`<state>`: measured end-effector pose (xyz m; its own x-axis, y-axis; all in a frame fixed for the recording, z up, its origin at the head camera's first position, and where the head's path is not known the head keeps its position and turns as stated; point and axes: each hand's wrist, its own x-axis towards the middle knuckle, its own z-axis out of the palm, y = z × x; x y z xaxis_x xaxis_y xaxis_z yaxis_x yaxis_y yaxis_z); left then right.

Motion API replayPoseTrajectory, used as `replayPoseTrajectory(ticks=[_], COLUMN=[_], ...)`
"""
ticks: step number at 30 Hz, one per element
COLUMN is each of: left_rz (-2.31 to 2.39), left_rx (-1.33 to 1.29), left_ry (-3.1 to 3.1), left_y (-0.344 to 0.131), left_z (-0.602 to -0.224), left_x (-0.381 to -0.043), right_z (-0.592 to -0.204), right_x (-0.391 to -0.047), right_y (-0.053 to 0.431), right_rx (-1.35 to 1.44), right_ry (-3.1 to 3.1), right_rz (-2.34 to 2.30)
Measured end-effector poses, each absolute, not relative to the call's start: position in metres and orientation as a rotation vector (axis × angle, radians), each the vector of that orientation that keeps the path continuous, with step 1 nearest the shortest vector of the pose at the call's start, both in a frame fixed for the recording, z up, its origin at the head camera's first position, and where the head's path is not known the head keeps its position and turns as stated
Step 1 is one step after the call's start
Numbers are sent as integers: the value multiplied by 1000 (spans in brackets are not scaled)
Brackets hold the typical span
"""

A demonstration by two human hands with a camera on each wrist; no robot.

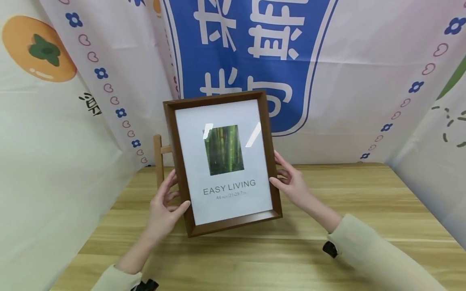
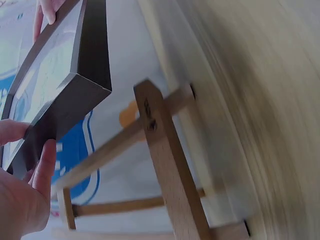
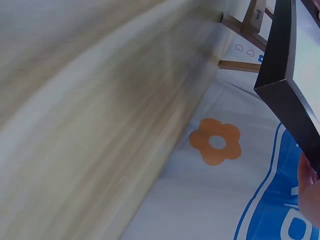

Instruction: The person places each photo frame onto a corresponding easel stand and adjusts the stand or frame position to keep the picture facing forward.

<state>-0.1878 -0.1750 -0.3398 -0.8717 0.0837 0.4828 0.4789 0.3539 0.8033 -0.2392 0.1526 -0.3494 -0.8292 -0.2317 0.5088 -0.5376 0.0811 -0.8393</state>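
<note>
Both hands hold a brown picture frame upright and slightly tilted, its glazed front facing the head camera. Inside it, a white insert shows a green bamboo picture and the words EASY LIVING. My left hand grips the lower left side, thumb on the front and fingers behind. On the opposite side my right hand grips the right edge the same way. Behind the frame stands a wooden easel, mostly hidden in the head view. The left wrist view shows more of the easel, below the frame's corner.
A wood-grain table spreads beneath the hands. Printed cloth with a blue panel hangs behind it, and white printed walls close in both sides. Black wrist devices sit at the sleeves.
</note>
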Motion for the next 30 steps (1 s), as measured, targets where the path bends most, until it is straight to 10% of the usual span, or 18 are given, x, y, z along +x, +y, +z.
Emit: replayPoseTrajectory(ticks=[30], left_rz=[-1361], left_rx=[-391], left_ry=[-2054], left_y=[-272], left_z=[-321], left_x=[-220], right_z=[-314], right_x=[-286], right_y=[40], right_rx=[990], right_ry=[-1982], right_rz=[1826])
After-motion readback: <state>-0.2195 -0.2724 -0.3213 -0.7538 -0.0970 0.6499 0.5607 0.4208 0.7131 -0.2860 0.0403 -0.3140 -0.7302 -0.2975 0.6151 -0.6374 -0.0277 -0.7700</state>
